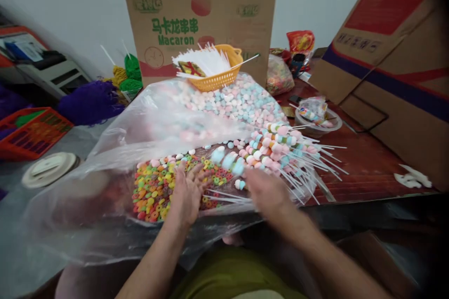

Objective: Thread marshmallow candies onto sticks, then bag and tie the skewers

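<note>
My left hand (189,189) is open, palm turned up and fingers spread, over a pile of colourful ring-shaped candies (154,191). My right hand (268,191), smeared by motion, is closed at the end of a candy skewer (228,161) with pale blue and white pieces. Several white sticks (228,197) lie between my hands. Just beyond my right hand, finished-looking candy skewers (277,147) are heaped with their white sticks pointing right. Behind them spreads a layer of pink, white and blue round candies (238,100), partly under clear plastic sheeting (115,135).
A yellow basket (213,81) of white sticks stands behind the candies, before a tall cardboard box (206,14). To the right are a plastic bowl (333,126), another large box (393,70) and crumpled white scraps (413,177). An orange crate (38,135) sits at left.
</note>
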`<state>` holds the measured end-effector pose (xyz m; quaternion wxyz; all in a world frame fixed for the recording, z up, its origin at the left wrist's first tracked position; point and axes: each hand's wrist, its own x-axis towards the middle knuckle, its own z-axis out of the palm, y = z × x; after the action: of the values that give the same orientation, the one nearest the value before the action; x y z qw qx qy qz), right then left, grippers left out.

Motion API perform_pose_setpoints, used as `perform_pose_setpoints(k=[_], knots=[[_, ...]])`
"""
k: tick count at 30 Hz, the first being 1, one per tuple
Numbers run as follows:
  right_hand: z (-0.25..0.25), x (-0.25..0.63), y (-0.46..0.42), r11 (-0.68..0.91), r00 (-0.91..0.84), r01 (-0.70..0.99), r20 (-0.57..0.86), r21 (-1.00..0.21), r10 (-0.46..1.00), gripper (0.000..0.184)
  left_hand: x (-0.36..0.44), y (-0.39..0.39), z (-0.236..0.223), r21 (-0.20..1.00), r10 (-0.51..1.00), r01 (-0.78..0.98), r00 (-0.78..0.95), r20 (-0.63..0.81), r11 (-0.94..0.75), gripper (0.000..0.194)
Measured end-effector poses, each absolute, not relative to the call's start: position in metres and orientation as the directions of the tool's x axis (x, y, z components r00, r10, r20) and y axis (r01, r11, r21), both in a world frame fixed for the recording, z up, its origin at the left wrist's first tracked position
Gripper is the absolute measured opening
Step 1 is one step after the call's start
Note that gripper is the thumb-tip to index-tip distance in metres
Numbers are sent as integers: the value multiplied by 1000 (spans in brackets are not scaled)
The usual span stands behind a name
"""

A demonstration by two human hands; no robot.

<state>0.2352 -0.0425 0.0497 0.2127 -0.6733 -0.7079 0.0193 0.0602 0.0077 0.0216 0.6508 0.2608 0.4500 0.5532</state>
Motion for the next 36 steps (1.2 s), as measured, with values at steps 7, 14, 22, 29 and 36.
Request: perform_pose_setpoints(k=[7,14,22,29,36], knots=[[86,321,-11,-168,50,938,362,303,931,30,28,-3,-6,985,993,135,-57,-103,110,24],[11,188,-31,302,-307,951,-71,-71,949,15,18,41,3,727,988,672,59,140,-143,16],[19,203,-14,331,-335,888,45,-319,941,16,63,130,9,620,975,755,200,92,-213,9],[43,212,39,159,-107,914,156,-374,982,17,61,124,8,726,968,649,231,95,-226,11],[35,163,18,352,-313,397,235,-848,920,17,10,25,25,992,987,124,156,-39,20,17]])
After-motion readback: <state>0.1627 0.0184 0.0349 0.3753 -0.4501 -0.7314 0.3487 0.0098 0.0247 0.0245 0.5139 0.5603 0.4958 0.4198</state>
